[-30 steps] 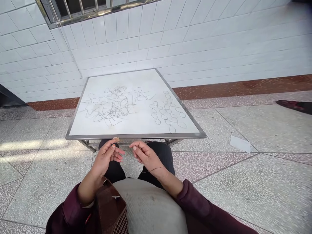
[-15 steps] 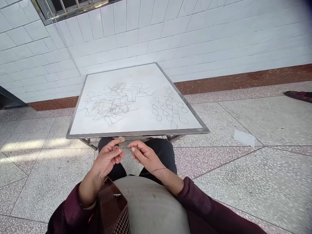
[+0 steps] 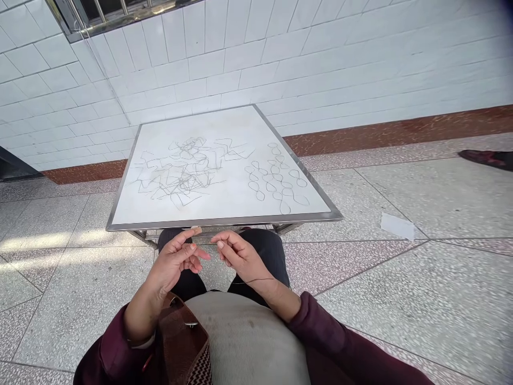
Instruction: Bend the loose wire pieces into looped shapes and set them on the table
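Note:
My left hand (image 3: 176, 262) and my right hand (image 3: 240, 256) are held close together over my lap, just below the near edge of a low white table (image 3: 224, 220). My right hand pinches a thin dark wire (image 3: 256, 280) that trails back across its wrist. My left hand's fingers are curled toward it, the forefinger raised with a plaster on its tip; whether it grips the wire is unclear. On the table lie a tangle of bent zigzag wires (image 3: 180, 174) at the left and several looped figure-eight wires (image 3: 278, 182) at the right.
The table stands against a white tiled wall (image 3: 280, 59) on a speckled stone floor. A scrap of white paper (image 3: 397, 226) lies on the floor at the right. A dark shoe (image 3: 487, 158) shows at the far right edge. A brown bag (image 3: 182, 337) rests at my left side.
My hands have stayed over my lap, drawing slightly closer together. The view has shifted a little downward.

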Demonstrator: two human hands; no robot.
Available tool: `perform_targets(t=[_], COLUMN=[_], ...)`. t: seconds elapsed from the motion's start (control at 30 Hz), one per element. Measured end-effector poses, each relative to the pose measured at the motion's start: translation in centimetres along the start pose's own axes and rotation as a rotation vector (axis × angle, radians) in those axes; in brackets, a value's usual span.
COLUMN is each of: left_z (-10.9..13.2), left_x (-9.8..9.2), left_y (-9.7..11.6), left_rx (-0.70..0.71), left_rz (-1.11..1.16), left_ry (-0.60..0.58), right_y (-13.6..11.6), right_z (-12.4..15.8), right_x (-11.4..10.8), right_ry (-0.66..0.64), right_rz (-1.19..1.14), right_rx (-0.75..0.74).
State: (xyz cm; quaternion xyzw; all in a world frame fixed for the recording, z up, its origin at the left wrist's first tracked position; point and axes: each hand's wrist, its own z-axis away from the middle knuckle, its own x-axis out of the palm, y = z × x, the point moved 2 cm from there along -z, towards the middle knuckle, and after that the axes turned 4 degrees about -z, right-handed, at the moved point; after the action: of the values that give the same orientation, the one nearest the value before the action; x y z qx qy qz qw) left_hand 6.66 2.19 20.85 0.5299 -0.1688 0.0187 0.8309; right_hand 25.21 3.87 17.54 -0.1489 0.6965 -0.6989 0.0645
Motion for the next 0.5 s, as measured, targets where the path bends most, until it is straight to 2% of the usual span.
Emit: perform_targets(t=[0.13, 0.33, 0.5], left_z=[-0.3, -1.4, -1.4], left_x=[-0.1, 0.9, 0.8], left_y=[0.6, 0.9, 0.9], left_rx=[0.029, 0.033, 0.105], left_rz=[-0.015, -0.101, -0.140], left_ry=[0.011, -0.052, 0.056], right_y=[0.2, 0.6, 0.5], right_z=[-0.1, -0.3, -0.1], right_x=[0.0, 0.4, 0.4], right_ry=[0.003, -0.057, -0.161], right_rz=[-0.004, -0.047, -0.231], right_rx=[0.004, 0.037, 0.157])
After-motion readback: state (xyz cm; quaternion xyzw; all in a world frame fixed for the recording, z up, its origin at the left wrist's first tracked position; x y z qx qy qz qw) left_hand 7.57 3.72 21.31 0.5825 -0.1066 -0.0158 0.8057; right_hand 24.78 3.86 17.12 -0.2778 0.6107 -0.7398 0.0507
